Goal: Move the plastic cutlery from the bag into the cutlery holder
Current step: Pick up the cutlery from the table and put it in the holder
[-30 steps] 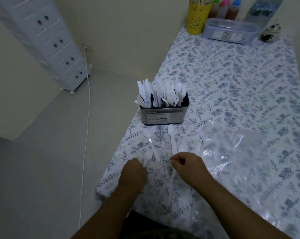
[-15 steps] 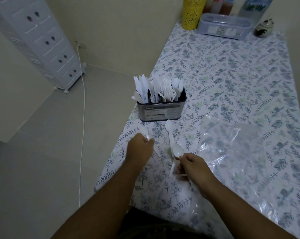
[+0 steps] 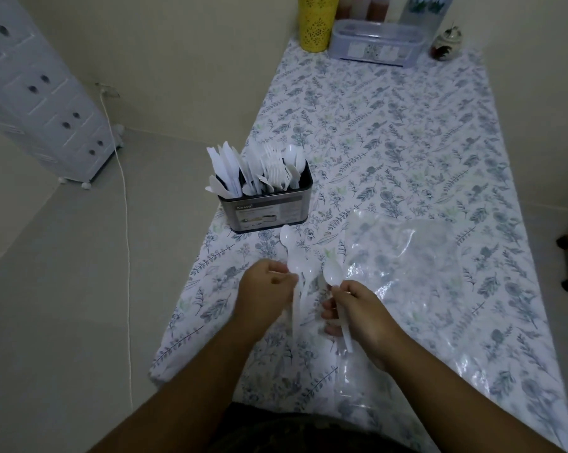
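Note:
A dark metal cutlery holder [image 3: 267, 213] stands near the table's left edge, packed with white plastic knives, forks and spoons. In front of it one white spoon [image 3: 287, 238] lies loose on the flowered tablecloth [image 3: 390, 132]. My left hand [image 3: 264, 291] grips a white spoon [image 3: 295, 273] by its handle, bowl pointing away. My right hand [image 3: 357, 313] pinches another white spoon [image 3: 332, 275] just below its bowl, its handle running back under my fingers. The clear plastic bag [image 3: 406, 256] lies flat to the right of both hands.
At the far end of the table stand a yellow perforated cup [image 3: 317, 22], a clear lidded box [image 3: 375, 44], bottles and a small round jar [image 3: 446, 42]. A white drawer tower [image 3: 37, 93] and a cable [image 3: 125, 256] are on the floor at left.
Both hands have lifted spoons off the cloth. My left hand drew back toward the right hand with its spoon, and the right hand raised its spoon upright.

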A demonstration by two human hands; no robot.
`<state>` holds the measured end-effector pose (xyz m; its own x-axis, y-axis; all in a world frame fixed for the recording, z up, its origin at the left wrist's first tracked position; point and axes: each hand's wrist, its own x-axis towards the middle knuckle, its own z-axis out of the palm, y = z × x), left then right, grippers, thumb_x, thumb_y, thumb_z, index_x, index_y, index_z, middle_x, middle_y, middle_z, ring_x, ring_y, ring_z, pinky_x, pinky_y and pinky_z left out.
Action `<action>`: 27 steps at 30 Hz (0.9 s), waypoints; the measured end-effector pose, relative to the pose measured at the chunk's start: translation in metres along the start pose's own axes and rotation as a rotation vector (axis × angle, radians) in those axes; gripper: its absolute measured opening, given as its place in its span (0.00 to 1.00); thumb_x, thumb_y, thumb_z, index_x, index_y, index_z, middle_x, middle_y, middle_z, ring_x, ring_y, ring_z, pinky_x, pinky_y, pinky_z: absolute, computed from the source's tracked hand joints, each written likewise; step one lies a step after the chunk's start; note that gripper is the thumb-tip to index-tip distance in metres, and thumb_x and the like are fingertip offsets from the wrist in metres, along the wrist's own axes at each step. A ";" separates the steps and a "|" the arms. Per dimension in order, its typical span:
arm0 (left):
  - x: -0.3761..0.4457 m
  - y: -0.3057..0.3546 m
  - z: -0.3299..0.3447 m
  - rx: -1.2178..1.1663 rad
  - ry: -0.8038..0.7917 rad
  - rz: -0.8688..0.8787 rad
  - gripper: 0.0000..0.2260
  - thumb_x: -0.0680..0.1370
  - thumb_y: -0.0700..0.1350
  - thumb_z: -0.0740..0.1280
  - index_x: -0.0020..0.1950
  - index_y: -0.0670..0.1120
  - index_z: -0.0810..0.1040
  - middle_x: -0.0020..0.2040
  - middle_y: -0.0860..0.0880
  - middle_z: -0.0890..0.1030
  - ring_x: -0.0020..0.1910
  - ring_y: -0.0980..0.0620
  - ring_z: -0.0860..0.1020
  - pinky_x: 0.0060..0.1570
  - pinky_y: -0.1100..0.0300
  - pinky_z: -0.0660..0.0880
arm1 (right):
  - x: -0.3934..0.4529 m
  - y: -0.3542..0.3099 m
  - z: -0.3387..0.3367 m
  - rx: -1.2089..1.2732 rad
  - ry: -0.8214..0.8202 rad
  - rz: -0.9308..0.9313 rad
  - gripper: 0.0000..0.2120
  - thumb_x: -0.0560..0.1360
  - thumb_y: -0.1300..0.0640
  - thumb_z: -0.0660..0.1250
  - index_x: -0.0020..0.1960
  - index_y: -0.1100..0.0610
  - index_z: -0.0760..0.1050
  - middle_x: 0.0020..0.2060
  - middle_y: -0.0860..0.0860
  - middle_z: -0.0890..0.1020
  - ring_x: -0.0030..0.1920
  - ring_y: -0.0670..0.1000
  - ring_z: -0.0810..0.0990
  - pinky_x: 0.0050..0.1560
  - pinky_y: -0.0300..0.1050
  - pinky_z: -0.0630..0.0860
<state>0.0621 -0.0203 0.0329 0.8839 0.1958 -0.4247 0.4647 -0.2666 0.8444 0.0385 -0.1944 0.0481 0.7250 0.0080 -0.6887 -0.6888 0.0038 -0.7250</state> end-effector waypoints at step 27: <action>-0.048 -0.008 0.065 0.314 -0.298 0.315 0.02 0.77 0.47 0.71 0.48 0.50 0.81 0.36 0.56 0.82 0.36 0.64 0.80 0.37 0.70 0.77 | 0.009 0.029 -0.019 -0.045 0.127 -0.005 0.16 0.82 0.46 0.62 0.48 0.59 0.72 0.43 0.60 0.81 0.40 0.55 0.81 0.43 0.52 0.77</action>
<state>0.0194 -0.0887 0.0251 0.9385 -0.2030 -0.2793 0.1277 -0.5474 0.8271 0.0250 -0.2132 0.0212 0.7247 -0.1191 -0.6787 -0.6866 -0.0415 -0.7259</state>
